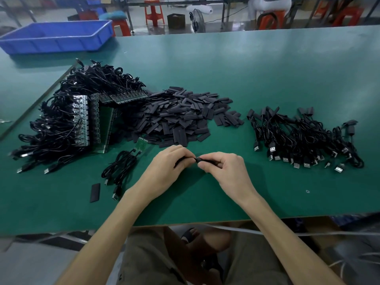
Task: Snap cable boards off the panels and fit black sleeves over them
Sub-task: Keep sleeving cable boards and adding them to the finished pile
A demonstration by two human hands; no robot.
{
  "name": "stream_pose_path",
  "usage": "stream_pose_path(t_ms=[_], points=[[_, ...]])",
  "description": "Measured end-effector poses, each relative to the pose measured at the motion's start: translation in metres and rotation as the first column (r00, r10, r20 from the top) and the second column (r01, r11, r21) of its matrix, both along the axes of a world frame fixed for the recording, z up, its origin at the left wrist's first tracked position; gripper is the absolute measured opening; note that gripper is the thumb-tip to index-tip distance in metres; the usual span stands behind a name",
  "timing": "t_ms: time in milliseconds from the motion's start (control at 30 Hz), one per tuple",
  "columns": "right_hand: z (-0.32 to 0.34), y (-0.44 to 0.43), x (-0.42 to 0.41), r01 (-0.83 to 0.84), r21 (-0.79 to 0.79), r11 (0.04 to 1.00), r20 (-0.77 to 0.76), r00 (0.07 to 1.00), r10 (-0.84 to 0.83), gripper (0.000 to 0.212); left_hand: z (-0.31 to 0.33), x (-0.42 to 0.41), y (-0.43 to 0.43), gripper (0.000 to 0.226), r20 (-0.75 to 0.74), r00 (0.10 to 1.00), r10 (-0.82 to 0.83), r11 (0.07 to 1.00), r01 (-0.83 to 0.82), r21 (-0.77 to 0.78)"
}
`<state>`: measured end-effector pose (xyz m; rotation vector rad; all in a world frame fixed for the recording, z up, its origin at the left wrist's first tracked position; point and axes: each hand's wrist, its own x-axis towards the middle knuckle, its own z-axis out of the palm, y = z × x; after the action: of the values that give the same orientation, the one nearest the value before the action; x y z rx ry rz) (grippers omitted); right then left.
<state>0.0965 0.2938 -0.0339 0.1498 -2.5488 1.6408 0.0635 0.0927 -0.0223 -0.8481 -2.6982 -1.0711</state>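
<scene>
Green table (267, 68) across the middle. At ten o'clock on its far corner, a blue plastic tray (51, 45). Beyond the far edge, at twelve o'clock: orange stool (154, 12), brown box (176, 21), floor fan (197, 21). At four o'clock, tiny ring (307, 191) on the tabletop.

Table top (267, 79): plain dark green. Tray (55, 36): blue. Sleeves (181, 116): matte black. Cable bundles (304, 138): black, with silver plugs (272, 149). Panels (107, 124): green. Loose board (141, 144): green. Held cable (198, 160): black. Stools (153, 11): orange-red.

Forearms cross the table's (267, 79) near edge; left hand (170, 159) and right hand (224, 165) meet fingertip to fingertip, fingers curled, both pinching a black part (198, 160).
</scene>
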Motion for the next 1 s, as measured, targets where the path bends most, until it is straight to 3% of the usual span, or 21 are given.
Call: stream_pose_path(t_ms=[300,533,800,1000], points=[[0.0001,0.0010,-0.0001,-0.016,0.040,0.999,-0.013,1.000,0.017,0.019,0.0011,0.0017,0.0005,0.009,-0.030,0.999,-0.014,0.997,0.012,-0.072],[-0.0001,0.0003,0.0008,-0.031,0.017,0.999,-0.014,0.999,0.031,0.019,-0.0029,-0.0020,-0.0004,0.007,0.012,1.000,-0.022,0.999,0.023,-0.038],[0.0029,0.0040,0.0052,0.020,-0.219,0.976,-0.022,0.999,-0.026,0.021,-0.0007,0.0006,0.0003,0.010,0.132,0.991,0.034,0.989,-0.052,0.139],[0.0052,0.0011,0.0082,0.008,-0.239,0.971,-0.042,0.999,-0.018,0.019,-0.0004,0.0017,0.0004,0.007,0.171,0.985,0.026,0.988,-0.052,0.149]])
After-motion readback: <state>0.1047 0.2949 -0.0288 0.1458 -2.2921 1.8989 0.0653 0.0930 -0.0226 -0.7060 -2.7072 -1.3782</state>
